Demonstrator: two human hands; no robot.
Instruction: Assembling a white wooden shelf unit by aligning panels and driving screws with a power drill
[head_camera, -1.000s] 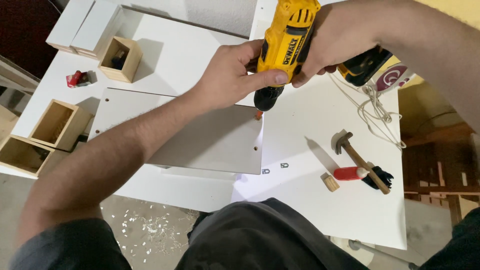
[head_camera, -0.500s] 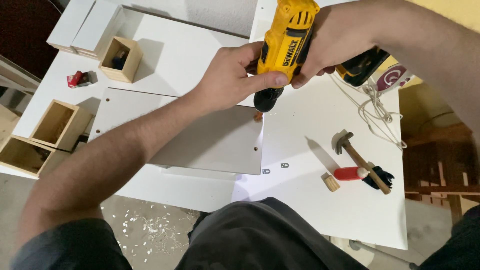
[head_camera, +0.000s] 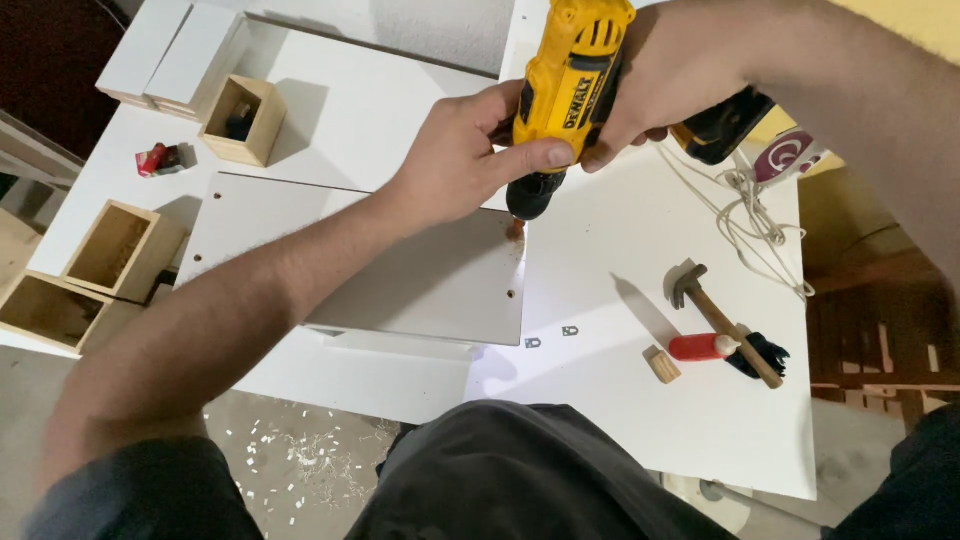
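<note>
My right hand (head_camera: 680, 70) grips the handle of a yellow and black cordless drill (head_camera: 570, 90) held upright, its tip pressed on the right edge of a white panel (head_camera: 420, 270). My left hand (head_camera: 465, 150) wraps the drill's front by the chuck and rests on the panel. The drill's light shines on the panel edge, where a small hole (head_camera: 510, 296) shows below the tip.
A white table (head_camera: 620, 400) carries a hammer (head_camera: 720, 315), a red-handled tool (head_camera: 700, 347), a small wood block (head_camera: 661, 364), two small metal brackets (head_camera: 550, 337) and a white cord (head_camera: 750, 225). Open wooden boxes (head_camera: 240, 120) stand at the left. Sawdust covers the floor.
</note>
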